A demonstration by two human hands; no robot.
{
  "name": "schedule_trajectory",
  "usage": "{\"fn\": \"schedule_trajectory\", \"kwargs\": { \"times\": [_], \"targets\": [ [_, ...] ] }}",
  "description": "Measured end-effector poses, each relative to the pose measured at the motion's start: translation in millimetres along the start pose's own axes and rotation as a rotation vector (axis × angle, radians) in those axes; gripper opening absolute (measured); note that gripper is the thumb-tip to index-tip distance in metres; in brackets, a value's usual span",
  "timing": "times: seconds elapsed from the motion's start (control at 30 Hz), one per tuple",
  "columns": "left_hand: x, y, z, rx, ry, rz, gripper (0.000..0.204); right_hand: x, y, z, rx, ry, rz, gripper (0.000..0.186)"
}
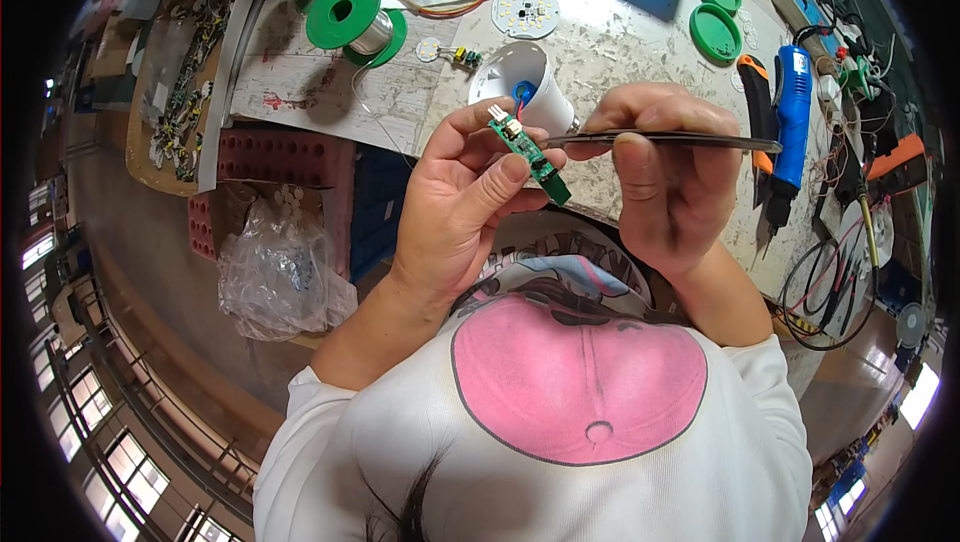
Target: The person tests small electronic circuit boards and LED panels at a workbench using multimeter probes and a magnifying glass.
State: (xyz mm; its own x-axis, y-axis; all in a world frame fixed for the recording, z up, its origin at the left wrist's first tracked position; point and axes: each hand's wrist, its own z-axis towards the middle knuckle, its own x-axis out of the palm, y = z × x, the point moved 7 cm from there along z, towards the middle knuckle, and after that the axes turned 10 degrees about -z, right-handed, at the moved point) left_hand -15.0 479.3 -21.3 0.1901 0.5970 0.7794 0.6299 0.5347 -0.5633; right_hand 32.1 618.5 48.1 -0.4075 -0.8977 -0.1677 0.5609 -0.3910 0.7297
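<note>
Gripping a slim green circuit board [530, 159] in the left hand [455, 200], pinched snugly between thumb and fingers! Lying aslant in that hold, with pale connector pins poking out at the upper left and the dark green end jutting past the thumb at the lower right. Over to the right hand [672, 182], closed on a thin metal tool [690, 139], seen edge-on and pointing left, right up at the board's edge; impossible to tell whether touching. Just beyond the board, on the worktable [610, 47], lying tipped over with its mouth facing left: a white cup-shaped housing [557, 94]. Farther out, next to a round LED disc [525, 12], a green spool [332, 14] of wire, well to the left; away to the right, a blue power screwdriver [791, 112] beside an orange-and-black cutter [757, 107].
</note>
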Motion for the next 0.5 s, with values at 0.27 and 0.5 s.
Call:
{"fn": "schedule_trajectory", "kwargs": {
  "times": [0.27, 0.5],
  "targets": [
    [-1.6, 2.6, -2.4, 0.004, -0.021, 0.033, 0.042, 2.1, -4.4, -7.5, 0.117, -0.042, -0.009, 0.018],
    [-4.2, 4.2, 0.3, 0.013, -0.017, -0.023, 0.042, 19.2, 11.8, -14.0, -0.076, 0.299, -0.077, 0.024]
  ]
}}
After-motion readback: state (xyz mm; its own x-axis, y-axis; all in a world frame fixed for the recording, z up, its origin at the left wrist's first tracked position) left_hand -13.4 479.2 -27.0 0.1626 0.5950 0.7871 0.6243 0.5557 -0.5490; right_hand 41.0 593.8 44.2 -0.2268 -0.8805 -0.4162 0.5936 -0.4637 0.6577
